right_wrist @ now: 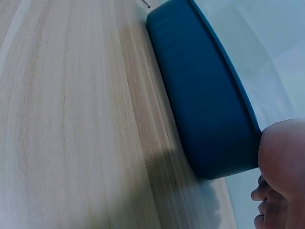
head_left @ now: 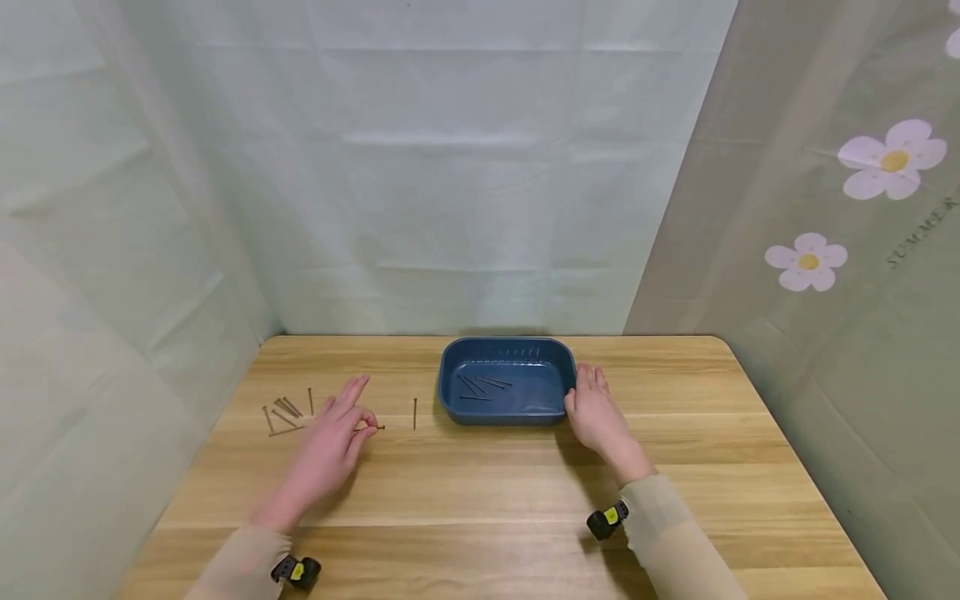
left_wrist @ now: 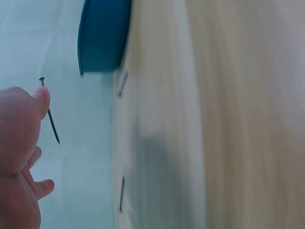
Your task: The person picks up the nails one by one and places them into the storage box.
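My left hand [head_left: 333, 437] pinches a nail [left_wrist: 51, 119] between thumb and forefinger, its other fingers extended. In the left wrist view the nail's head and pointed end stick out past the thumb. My right hand [head_left: 598, 415] touches the right side of a blue plastic tray [head_left: 510, 419], fingers along the outer wall and thumb at the rim. Several dark nails [head_left: 475, 397] lie inside the tray, toward its left. Between the left hand and the tray, a single nail [head_left: 415, 414] lies on the table.
Left of the left hand, several loose nails [head_left: 285, 408] are scattered on the wooden table [head_left: 480, 500]. A pale curtain [head_left: 480, 183] hangs behind the table, and a flowered one [head_left: 847, 350] on the right. Each wrist carries a small black camera [head_left: 606, 521].
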Motion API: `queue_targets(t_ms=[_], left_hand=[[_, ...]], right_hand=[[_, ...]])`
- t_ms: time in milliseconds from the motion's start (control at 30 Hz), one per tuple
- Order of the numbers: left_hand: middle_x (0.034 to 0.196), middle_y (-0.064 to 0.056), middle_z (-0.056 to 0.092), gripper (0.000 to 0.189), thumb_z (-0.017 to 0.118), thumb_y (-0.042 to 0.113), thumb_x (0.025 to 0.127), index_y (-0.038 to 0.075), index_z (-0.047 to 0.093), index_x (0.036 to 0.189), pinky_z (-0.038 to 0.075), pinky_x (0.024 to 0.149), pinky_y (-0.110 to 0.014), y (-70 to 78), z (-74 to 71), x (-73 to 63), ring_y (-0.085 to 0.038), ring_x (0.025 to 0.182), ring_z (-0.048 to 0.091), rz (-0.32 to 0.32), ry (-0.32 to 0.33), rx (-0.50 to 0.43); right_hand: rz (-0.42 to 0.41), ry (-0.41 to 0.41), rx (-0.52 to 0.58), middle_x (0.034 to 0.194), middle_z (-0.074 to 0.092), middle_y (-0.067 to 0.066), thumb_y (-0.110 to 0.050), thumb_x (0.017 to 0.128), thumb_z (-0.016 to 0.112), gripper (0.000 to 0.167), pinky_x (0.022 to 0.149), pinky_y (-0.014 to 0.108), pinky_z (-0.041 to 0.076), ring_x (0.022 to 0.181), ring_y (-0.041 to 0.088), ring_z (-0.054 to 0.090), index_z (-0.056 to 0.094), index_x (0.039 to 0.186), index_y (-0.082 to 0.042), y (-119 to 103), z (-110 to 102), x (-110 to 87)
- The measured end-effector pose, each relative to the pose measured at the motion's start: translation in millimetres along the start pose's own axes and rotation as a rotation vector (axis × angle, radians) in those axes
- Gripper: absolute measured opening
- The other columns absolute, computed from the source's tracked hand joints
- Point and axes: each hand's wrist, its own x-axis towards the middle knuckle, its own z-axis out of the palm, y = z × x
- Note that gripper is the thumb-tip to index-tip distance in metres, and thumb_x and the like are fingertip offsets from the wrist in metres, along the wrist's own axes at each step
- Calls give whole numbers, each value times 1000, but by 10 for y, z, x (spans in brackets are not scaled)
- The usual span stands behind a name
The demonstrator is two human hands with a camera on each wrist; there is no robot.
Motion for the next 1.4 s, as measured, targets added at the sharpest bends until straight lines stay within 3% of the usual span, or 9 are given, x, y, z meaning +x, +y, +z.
queue_targets(t_ms=[200,367,633,867,1100,1400], left_hand=[[170,-23,34,13,74,-1,98,10,67,96,30,118,-73,227,171,202,-46,151,40,13,23,-87],[170,-22,35,12,76,2,98,9,66,96,28,121,-70,389,271,325,-41,155,37,21,10,-90],[168,-25,38,13,78,5,97,10,67,92,28,120,-72,582,400,516,-45,155,35,75,29,-73],[174,-16,29,12,73,12,102,16,67,93,19,124,-70,701,475,711,-34,163,20,24,-43,-52],[173,-20,29,11,76,15,101,17,68,93,19,119,-79,777,551,894,-41,162,19,10,-86,-9],[176,-15,22,12,79,20,100,19,72,90,8,118,-82,839,660,1154,-35,164,6,-32,-211,69]], right_hand=[[7,-2,3,165,28,40,-16,110,41,63,127,61,18,156,58,18,24,157,23,4,1,-8],[-4,3,2,164,29,41,-15,110,41,62,127,62,20,155,59,19,25,156,23,-9,-9,-5],[-28,21,10,162,31,43,-14,110,42,61,126,62,21,154,60,22,27,154,25,-35,-21,-27],[-14,1,4,163,29,42,-15,111,40,62,127,61,20,155,59,20,25,156,24,-40,-10,-20],[-12,-4,3,164,28,42,-16,110,40,62,128,60,18,155,58,20,25,156,24,-31,-2,-11],[-5,5,10,164,28,42,-16,110,41,62,127,61,18,155,59,19,25,156,23,-18,-20,-9]])
